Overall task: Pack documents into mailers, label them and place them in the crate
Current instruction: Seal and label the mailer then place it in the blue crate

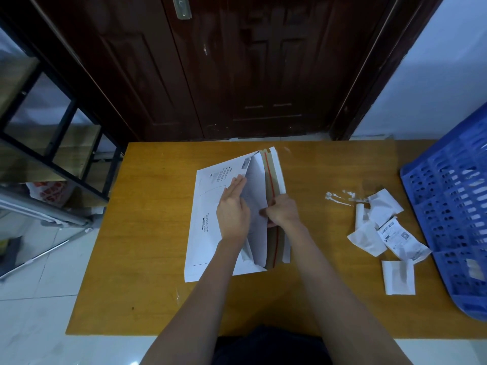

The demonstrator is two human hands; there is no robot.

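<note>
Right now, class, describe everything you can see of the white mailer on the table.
The mailer is a flat white cardboard envelope, printed with small black text, lying on the yellow table. Its flap, brown inside with a red tear strip, is open on the right. The left hand presses flat on it; the right hand grips the flap edge. Paper sits in its mouth.

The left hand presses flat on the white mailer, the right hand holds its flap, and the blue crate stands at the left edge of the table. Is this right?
Not quite: the blue crate stands at the table's right edge, as the head view shows. The left hand does press flat on the white mailer, and the right hand holds its flap.
</note>
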